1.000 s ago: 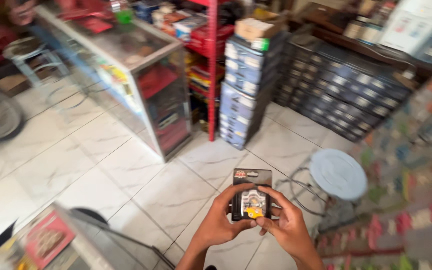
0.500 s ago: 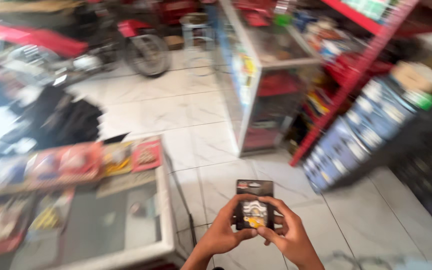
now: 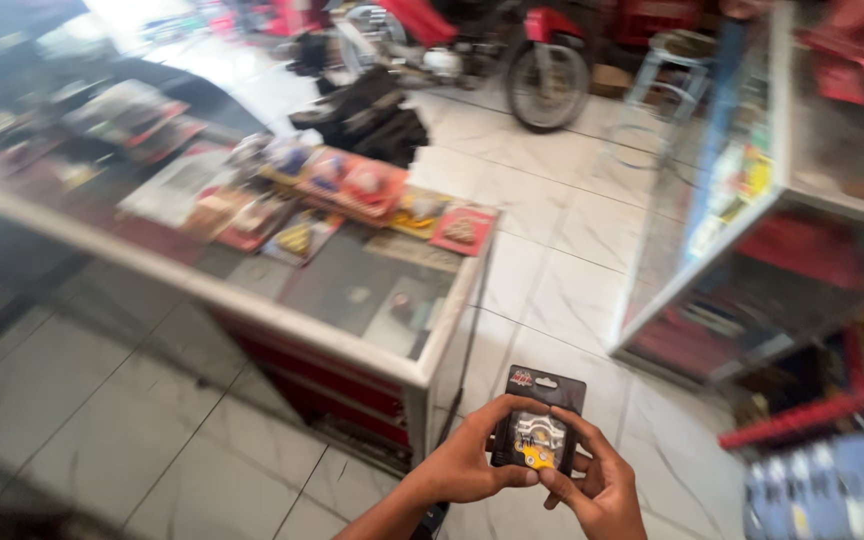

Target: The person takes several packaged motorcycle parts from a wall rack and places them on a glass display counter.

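Swinging left since a second ago, the view has lost the blue stool and stacked boxes and now takes in a glass counter (image 3: 432,375) with packets laid out on top, a motorbike (image 3: 542,60) beyond it and a second glass case (image 3: 752,210) to the right. What hasn't shifted is the pack (image 3: 542,425) itself: a small black blister card with a clear bubble and a yellow piece inside, held upright low in front of the person, above the white tile floor (image 3: 552,260). Left hand (image 3: 467,465) curls round its left edge, thumb pressed across the bottom; right hand (image 3: 597,485) pinches the lower right corner, fingers bent over the bubble. As far as I can judge, the pack looks sealed and nothing has been taken out, so any opening is not yet begun.
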